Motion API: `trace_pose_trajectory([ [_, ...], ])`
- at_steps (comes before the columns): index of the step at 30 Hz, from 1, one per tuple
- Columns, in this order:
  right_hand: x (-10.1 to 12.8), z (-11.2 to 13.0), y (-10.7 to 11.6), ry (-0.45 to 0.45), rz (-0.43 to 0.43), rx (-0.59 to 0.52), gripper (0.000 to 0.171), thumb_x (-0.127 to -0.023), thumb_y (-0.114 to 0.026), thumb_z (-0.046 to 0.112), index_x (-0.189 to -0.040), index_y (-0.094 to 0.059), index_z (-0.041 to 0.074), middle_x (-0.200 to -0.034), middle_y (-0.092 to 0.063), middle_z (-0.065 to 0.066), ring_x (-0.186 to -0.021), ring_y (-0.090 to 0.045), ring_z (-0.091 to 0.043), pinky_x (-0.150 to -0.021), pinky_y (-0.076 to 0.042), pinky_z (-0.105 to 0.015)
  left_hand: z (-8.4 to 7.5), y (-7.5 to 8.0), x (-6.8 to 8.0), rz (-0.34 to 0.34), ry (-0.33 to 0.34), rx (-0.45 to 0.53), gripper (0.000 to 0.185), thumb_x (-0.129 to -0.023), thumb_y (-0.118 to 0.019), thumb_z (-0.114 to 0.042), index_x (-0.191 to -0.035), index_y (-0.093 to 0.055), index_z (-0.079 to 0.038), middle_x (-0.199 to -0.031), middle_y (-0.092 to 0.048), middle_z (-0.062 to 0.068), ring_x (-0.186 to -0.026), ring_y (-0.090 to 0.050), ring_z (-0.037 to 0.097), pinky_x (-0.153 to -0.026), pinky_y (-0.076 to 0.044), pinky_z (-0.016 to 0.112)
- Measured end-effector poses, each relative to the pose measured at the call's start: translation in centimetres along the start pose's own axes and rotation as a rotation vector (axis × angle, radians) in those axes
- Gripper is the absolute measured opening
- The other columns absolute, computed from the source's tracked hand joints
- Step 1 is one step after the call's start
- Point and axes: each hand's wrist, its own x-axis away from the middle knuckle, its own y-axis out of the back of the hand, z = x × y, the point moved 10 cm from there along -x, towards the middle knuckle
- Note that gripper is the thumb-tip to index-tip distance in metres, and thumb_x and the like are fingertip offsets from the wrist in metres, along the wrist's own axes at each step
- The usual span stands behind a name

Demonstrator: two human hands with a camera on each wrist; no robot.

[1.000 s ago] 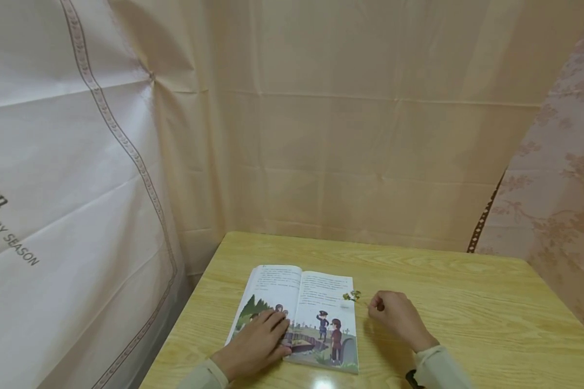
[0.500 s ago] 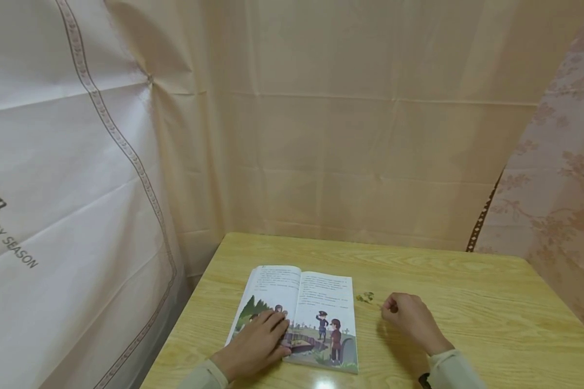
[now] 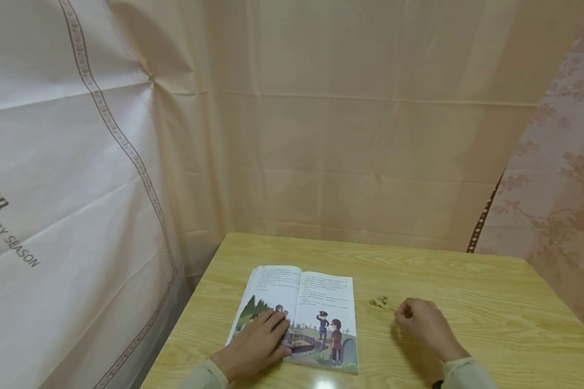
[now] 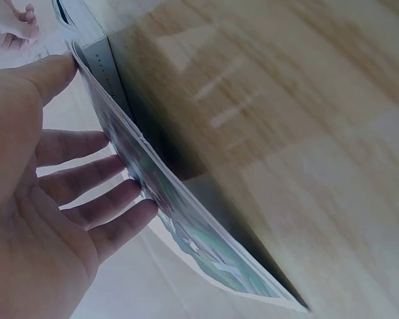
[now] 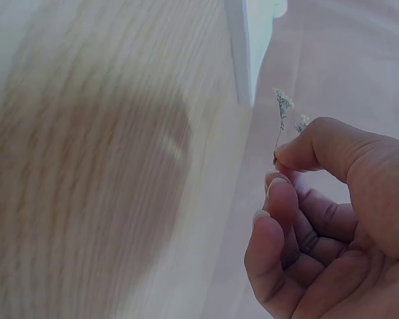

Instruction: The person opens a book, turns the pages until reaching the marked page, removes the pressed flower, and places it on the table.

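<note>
An open picture book (image 3: 302,316) lies on the wooden table (image 3: 467,302). My left hand (image 3: 255,346) rests flat on its left page with straight fingers (image 4: 93,199), holding the pages down. My right hand (image 3: 425,327) sits on the table to the right of the book and pinches the thin stem of a small dried flower sprig (image 3: 379,302) between thumb and forefinger. In the right wrist view the sprig (image 5: 282,109) sticks up from the fingertips (image 5: 279,159), with the book's edge (image 5: 249,46) beyond it.
Beige cloth hangs behind the table (image 3: 370,135) and a printed white sheet (image 3: 53,189) on the left. A floral curtain (image 3: 564,189) hangs at the right. Bare tabletop lies behind and to the right of the book.
My right hand has drawn the sprig away from the book's right page edge, rightwards across the table. The left hand has stayed on the page.
</note>
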Motion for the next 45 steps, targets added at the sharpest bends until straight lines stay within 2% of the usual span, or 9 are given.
trace_pose_trajectory([
  [4,0.3,-1.2,0.2,-0.035,0.009,0.010,0.006,-0.091,-0.066,0.007,-0.086,-0.069,0.009,-0.078,-0.065,0.002,-0.064,-0.052,-0.015,-0.062,-0.048,-0.034,0.0,-0.1,-0.1,-0.002,-0.002,0.000,0.059,-0.108,-0.043,-0.051,-0.142,-0.059,-0.005,-0.144,-0.055,0.010,-0.131,-0.051,0.028,-0.110,-0.045,0.044],
  [11,0.8,-2.6,0.7,-0.036,-0.007,0.033,0.007,-0.090,-0.066,0.007,-0.084,-0.069,0.009,-0.075,-0.064,0.003,-0.063,-0.053,-0.014,-0.061,-0.048,-0.033,0.0,-0.2,-0.2,0.008,0.006,0.007,0.060,-0.108,-0.041,-0.053,-0.142,-0.059,-0.006,-0.145,-0.055,0.009,-0.132,-0.051,0.028,-0.110,-0.045,0.044],
  [29,1.5,-4.6,0.7,-0.055,-0.004,0.048,0.010,-0.089,-0.066,0.007,-0.081,-0.069,0.011,-0.069,-0.059,0.004,-0.061,-0.050,-0.015,-0.061,-0.045,-0.033,0.1,-0.3,-0.2,0.017,0.009,0.012,0.060,-0.108,-0.042,-0.052,-0.142,-0.059,-0.006,-0.145,-0.055,0.010,-0.132,-0.051,0.028,-0.111,-0.044,0.044],
  [45,1.7,-6.3,0.3,-0.116,0.023,0.033,0.009,-0.089,-0.064,0.009,-0.081,-0.068,0.010,-0.069,-0.058,0.003,-0.063,-0.051,-0.017,-0.060,-0.045,-0.035,0.2,-0.4,-0.1,0.010,0.004,-0.005,0.060,-0.108,-0.041,-0.053,-0.142,-0.059,-0.006,-0.144,-0.055,0.009,-0.132,-0.051,0.027,-0.110,-0.044,0.044],
])
